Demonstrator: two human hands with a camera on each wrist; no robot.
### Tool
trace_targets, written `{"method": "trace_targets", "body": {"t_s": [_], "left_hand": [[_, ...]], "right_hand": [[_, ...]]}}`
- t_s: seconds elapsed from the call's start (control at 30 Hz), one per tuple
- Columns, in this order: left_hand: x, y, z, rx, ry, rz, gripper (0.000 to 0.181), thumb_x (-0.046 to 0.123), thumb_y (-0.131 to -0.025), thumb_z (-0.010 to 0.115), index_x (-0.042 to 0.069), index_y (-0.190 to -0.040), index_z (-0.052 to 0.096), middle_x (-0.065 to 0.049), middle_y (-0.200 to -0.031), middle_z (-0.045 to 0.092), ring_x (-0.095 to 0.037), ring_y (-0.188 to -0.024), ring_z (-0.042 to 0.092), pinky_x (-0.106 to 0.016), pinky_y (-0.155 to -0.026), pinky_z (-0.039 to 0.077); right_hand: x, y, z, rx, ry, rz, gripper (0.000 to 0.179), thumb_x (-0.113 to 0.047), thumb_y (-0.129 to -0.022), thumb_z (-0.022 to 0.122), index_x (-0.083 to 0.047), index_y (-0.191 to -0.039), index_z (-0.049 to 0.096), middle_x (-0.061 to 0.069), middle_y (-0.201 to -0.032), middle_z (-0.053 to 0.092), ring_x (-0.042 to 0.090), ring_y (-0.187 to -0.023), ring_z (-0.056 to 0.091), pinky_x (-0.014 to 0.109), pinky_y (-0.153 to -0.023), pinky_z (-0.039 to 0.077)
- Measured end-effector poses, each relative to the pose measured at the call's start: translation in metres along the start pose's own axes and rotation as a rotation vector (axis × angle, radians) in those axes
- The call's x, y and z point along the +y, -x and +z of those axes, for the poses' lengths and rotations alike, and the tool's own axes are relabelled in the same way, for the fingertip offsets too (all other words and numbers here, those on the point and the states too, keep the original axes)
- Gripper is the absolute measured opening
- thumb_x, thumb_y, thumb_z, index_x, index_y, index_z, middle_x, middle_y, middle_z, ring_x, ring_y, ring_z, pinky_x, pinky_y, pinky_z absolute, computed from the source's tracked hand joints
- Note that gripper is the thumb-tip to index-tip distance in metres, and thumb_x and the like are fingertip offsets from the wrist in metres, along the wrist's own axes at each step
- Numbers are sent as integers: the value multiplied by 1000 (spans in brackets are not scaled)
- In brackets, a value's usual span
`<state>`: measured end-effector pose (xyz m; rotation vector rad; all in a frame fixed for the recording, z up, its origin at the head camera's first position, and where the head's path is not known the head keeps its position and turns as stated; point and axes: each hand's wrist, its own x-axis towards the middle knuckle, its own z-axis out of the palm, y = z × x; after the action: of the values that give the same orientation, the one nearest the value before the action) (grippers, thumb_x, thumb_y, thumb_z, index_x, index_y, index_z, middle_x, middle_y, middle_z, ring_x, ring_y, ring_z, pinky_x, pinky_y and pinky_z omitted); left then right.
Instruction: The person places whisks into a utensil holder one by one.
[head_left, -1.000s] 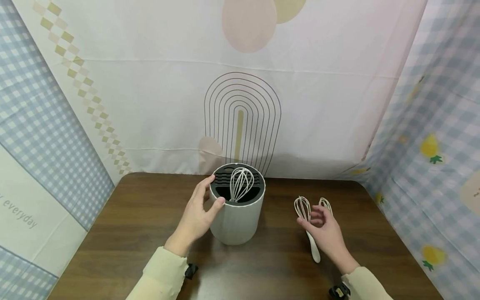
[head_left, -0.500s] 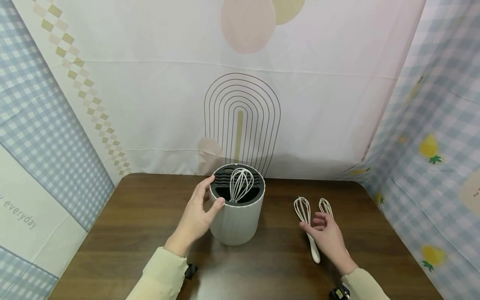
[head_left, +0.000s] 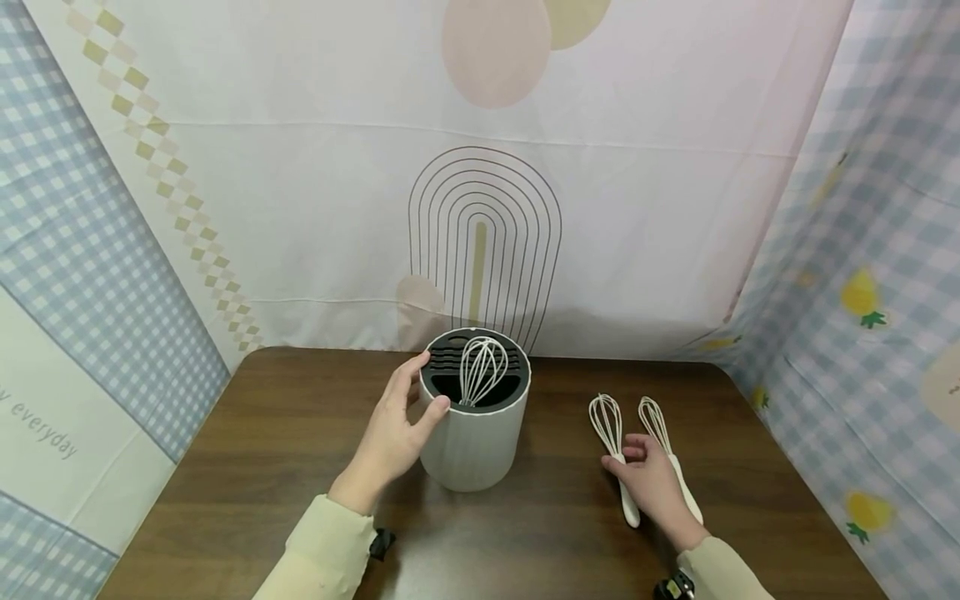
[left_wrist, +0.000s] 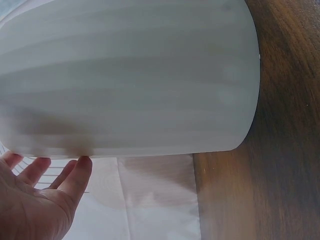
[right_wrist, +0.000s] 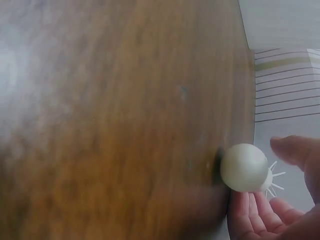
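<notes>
A pale grey utensil holder [head_left: 474, 454] with a dark slotted top stands upright on the table. One whisk [head_left: 482, 367] pokes out of its front opening, wires up. My left hand [head_left: 384, 442] rests spread fingertips and thumb against the holder's left side near the rim. To the right, two cream whisks lie with their wires pointing away. Over the nearer whisk [head_left: 605, 415] is my right hand [head_left: 652, 483], thumb on one side of the handle and fingers on the other. In the right wrist view a gap shows between the thumb [right_wrist: 295, 148] and the whisk handle's round end [right_wrist: 244, 167].
The farther whisk [head_left: 654, 419] lies just right of my right hand, partly covered by it. Brown wooden table [head_left: 300, 450] extends around the holder. A white patterned cloth [head_left: 337, 208] hangs behind, with blue checked cloth [head_left: 885, 208] at both sides.
My right hand has moved back toward me, from beside the whisk wires down to the handle, uncovering more of the farther whisk. The left hand and holder have stayed put.
</notes>
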<state>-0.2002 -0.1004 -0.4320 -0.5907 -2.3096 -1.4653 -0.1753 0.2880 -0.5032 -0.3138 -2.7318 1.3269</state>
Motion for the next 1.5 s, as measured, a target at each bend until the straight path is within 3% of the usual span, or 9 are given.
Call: {"method": "trace_targets", "body": {"t_s": [0.27, 0.53, 0.7, 0.87, 1.17, 1.5], "left_hand": [[1, 1, 0, 3, -2, 1, 65, 33, -93, 65, 20, -149, 34, 1, -149, 35, -22, -126, 47, -47, -102, 44], [1, 1, 0, -1, -10, -7, 65, 34, -93, 64, 20, -149, 33, 1, -149, 35, -22, -126, 46, -42, -102, 44], [2, 1, -1, -1, -9, -9, 65, 34, -93, 64, 20, -149, 33, 0, -149, 35, -22, -126, 47, -42, -102, 44], [2, 1, -1, 4, -8, -13, 65, 33, -93, 64, 20, -149, 34, 0, -149, 36, -22, -126, 47, -42, -103, 44], [3, 0, -1, 0, -14, -18, 65, 34, -93, 64, 21, -149, 33, 1, -149, 36, -21, -127, 46, -42, -103, 44], [3, 0, -1, -7, -13, -27, 65, 35, -94, 64, 21, -149, 33, 1, -149, 35, -22, -127, 46, -41, -104, 43]], "right_hand": [[2, 0, 0, 10, 35, -14, 47, -11, -85, 72, 6, -123, 50, 23, -107, 63, 29, -90, 64, 29, -73, 50], [-1, 1, -3, -13, 67, -24, 43, -9, -87, 68, 7, -123, 51, 20, -101, 64, 25, -85, 63, 30, -69, 50], [-17, 0, -7, -10, 60, -15, 44, -12, -90, 64, 4, -128, 48, 20, -108, 63, 28, -91, 63, 33, -73, 51], [-45, 0, -13, 14, -25, -42, 45, -13, -92, 62, 3, -131, 46, 22, -112, 60, 31, -96, 62, 31, -75, 52], [-88, 0, -15, 14, -177, -111, 49, -16, -93, 65, -1, -135, 44, 18, -114, 61, 24, -92, 62, 26, -71, 53], [-122, 2, -14, -16, -472, -189, 50, -14, -95, 63, -1, -137, 39, 19, -121, 57, 14, -96, 63, 20, -81, 52]]}}
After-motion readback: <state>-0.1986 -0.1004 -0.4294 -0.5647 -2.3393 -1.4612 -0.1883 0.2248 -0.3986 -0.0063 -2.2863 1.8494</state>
